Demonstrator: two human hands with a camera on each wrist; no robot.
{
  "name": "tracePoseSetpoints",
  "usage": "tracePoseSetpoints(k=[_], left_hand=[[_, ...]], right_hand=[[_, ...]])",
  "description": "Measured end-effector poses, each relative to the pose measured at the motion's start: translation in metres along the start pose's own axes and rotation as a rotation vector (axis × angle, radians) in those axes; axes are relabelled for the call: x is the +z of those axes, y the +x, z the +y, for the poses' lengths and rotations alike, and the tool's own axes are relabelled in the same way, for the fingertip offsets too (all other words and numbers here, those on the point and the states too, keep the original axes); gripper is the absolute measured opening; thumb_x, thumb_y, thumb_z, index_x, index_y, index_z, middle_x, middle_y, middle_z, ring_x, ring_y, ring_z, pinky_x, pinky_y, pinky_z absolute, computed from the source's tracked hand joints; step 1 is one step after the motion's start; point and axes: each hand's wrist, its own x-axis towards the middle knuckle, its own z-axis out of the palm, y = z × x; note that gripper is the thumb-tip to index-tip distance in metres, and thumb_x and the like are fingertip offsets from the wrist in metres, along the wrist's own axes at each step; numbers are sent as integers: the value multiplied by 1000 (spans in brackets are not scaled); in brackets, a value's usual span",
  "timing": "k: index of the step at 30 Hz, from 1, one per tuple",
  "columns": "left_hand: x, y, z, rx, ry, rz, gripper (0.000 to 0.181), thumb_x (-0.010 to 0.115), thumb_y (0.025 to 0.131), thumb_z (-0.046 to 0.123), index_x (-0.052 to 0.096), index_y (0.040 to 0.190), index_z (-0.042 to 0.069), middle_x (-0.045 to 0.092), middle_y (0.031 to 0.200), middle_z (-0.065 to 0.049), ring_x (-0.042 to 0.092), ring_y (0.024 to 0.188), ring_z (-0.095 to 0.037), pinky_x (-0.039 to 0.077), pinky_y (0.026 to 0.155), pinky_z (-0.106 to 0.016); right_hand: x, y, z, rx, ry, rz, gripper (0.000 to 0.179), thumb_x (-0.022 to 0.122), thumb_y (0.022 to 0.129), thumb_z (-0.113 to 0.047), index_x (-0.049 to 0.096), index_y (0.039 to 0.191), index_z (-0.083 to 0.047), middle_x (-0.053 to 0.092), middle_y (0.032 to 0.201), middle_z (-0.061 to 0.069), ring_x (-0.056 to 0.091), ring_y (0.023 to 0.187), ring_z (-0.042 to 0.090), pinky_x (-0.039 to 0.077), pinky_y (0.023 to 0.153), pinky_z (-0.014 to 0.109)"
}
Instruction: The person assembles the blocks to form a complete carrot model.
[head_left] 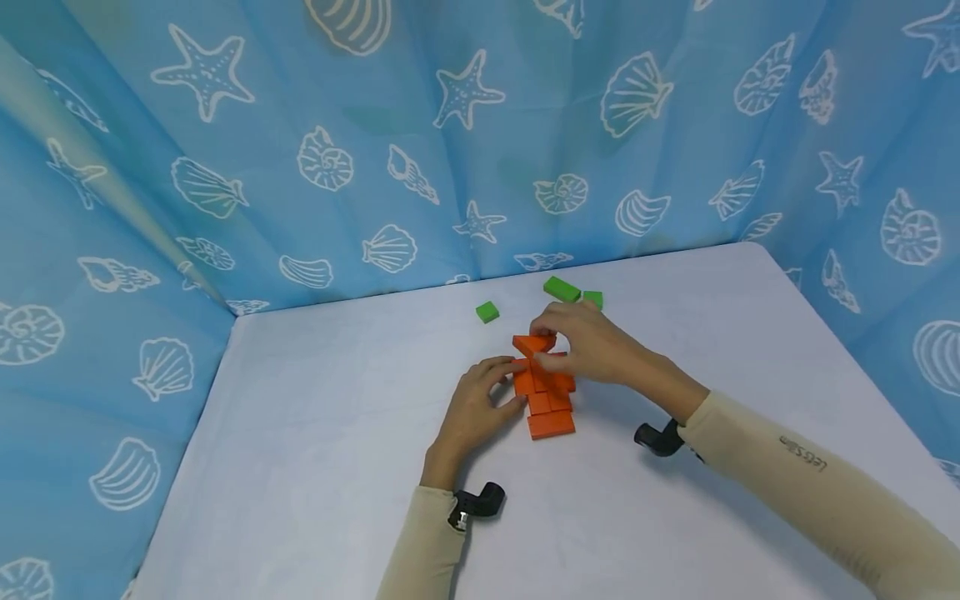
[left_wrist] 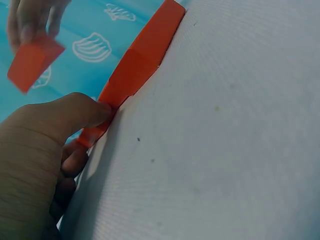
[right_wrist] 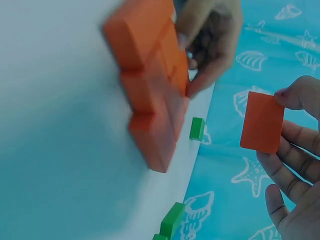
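Observation:
My right hand (head_left: 588, 342) pinches an orange block (right_wrist: 262, 122) between thumb and fingertips, held up off the table. From the head view that block looks wedge-like; in the right wrist view it shows a flat rectangular face. Below it, several orange blocks (head_left: 551, 425) lie joined edge to edge in a flat arrangement, partly covered by the right hand. At their left side, my left hand (head_left: 472, 408) grips an outer orange block (head_left: 523, 383), thumb on the near side and index finger on the far side. The left wrist view shows the thumb (left_wrist: 82, 115) pressed against the block's end.
Beyond the orange blocks lie a small green block (head_left: 487, 312), a longer green block (head_left: 562, 289) and another green block (head_left: 593, 298) partly behind the right hand. A white cloth covers the table (head_left: 337, 467). A blue seashell-patterned curtain (head_left: 420, 150) hangs along the back and sides.

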Motion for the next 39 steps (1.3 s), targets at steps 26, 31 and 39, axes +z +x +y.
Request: tracePoseSetpoints(k=[26,31,39], left_hand=[[0,0,2,-8,-1,-4,43,70,91,31,63,133,25,54,141,4,55,109,-14,41,104,-43],[1,0,1,-10,0,-2,43,70,91,32,63,133,25,54,141,4,55,109,-13,41,104,-42],[2,1,0,-13,3,-2,42,69,91,33,64,132,26,54,141,4,55,110,-13,40,106,-42]], right_hand=[[52,-104,-11,-262,-79,113,31,83,78,-21,73,106,-12,64,103,-5,60,99,15,44,89,41],[56,-102,-11,-270,-109,116,32,83,78,-22,73,106,-12,63,102,-4,59,98,15,44,89,41],[57,-98,-11,-219,-95,64,33,82,81,-26,73,110,-13,63,109,-4,58,104,16,43,91,41]])
